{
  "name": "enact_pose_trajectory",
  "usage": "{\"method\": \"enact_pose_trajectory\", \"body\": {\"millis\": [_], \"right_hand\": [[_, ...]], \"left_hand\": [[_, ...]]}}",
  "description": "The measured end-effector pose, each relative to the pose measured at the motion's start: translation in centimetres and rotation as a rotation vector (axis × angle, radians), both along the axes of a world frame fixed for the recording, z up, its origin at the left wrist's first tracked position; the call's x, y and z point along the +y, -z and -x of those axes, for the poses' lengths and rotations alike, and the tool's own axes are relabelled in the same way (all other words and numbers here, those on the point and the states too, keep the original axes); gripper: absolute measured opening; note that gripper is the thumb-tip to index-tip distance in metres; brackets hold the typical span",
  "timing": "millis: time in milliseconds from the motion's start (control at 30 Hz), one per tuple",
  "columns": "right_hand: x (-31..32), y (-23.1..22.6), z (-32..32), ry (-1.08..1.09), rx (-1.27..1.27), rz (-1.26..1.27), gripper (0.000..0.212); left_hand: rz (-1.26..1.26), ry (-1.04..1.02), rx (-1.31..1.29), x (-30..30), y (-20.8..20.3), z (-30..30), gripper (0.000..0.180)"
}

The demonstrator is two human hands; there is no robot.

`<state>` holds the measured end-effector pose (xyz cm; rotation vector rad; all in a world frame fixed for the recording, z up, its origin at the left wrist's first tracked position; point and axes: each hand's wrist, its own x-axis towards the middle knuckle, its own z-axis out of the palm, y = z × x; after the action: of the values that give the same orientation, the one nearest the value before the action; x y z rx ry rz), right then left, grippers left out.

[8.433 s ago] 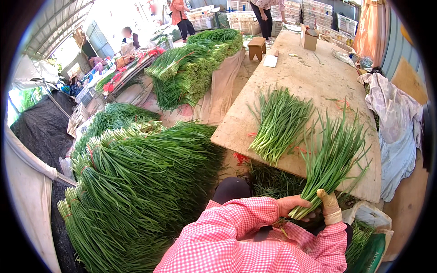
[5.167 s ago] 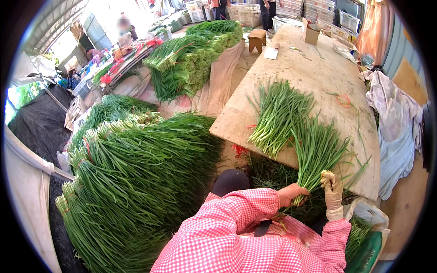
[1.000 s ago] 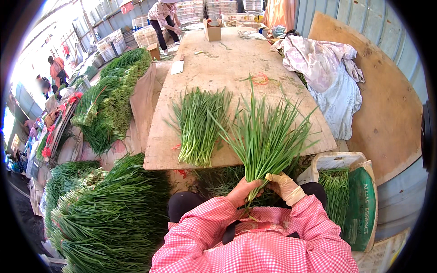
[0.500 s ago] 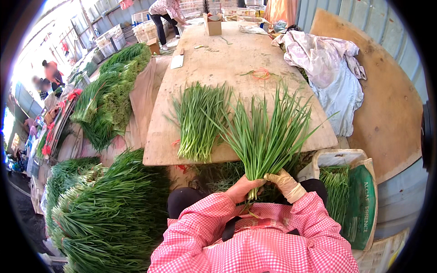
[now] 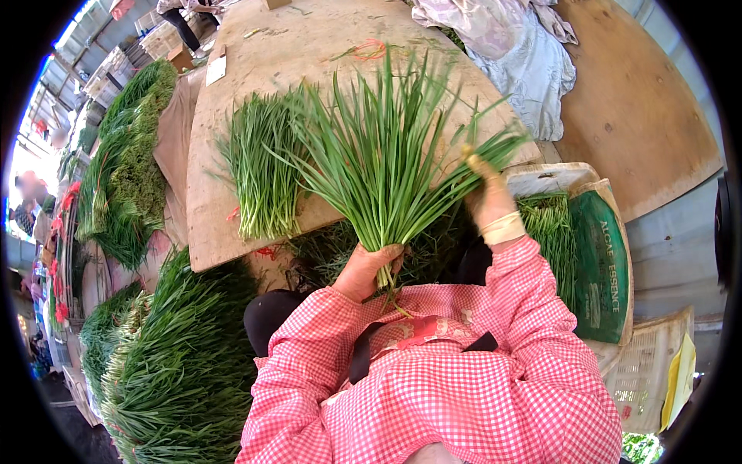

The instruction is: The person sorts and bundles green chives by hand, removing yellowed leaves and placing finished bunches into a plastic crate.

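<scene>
My left hand (image 5: 365, 271) is closed around the pale stem ends of a bunch of garlic chives (image 5: 382, 174), whose long green leaves fan out away from me. My right hand (image 5: 488, 193), with a pale covering on the fingers and a band at the wrist, is at the bunch's right side. It appears closed around some outer leaves, bending them to the right; its fingers are partly blurred. Another pile of chives (image 5: 267, 166) lies on the wooden table (image 5: 325, 54), left of the held bunch.
Large heaps of chives (image 5: 189, 356) stand at my left, with more (image 5: 127, 162) farther back. At right is a white crate (image 5: 553, 179) holding chives and a green sack (image 5: 603, 267). Cloths (image 5: 518, 62) hang over the table's right edge. A person (image 5: 182, 27) stands at the far left.
My right hand has left the stem ends and moved up and right along the leaves. My left hand still grips the stems. The view has shifted, tilting lower.
</scene>
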<state>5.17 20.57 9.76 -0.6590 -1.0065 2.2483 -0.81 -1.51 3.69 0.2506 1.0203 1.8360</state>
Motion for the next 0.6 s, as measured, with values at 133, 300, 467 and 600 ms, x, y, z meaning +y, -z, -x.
{"method": "enact_pose_trajectory", "body": {"millis": [133, 300, 467, 600], "right_hand": [[6.2, 2.3, -1.4, 0.096, 0.233, 0.084, 0.035], [5.6, 4.4, -1.4, 0.197, -0.035, -0.395, 0.04], [-2.2, -1.7, -0.4, -0.017, 0.069, -1.056, 0.034], [-4.6, -0.9, 2.2, -0.426, 0.164, -1.07, 0.031]], "left_hand": [[-0.022, -0.011, -0.037, 0.1, 0.5, 0.4, 0.025], [-0.003, -0.049, -0.096, 0.5, 0.7, 0.4, 0.022], [0.048, -0.061, -0.005, 0.6, 0.7, 0.2, 0.021], [0.035, 0.001, 0.116, 0.6, 0.9, 0.1, 0.023]]}}
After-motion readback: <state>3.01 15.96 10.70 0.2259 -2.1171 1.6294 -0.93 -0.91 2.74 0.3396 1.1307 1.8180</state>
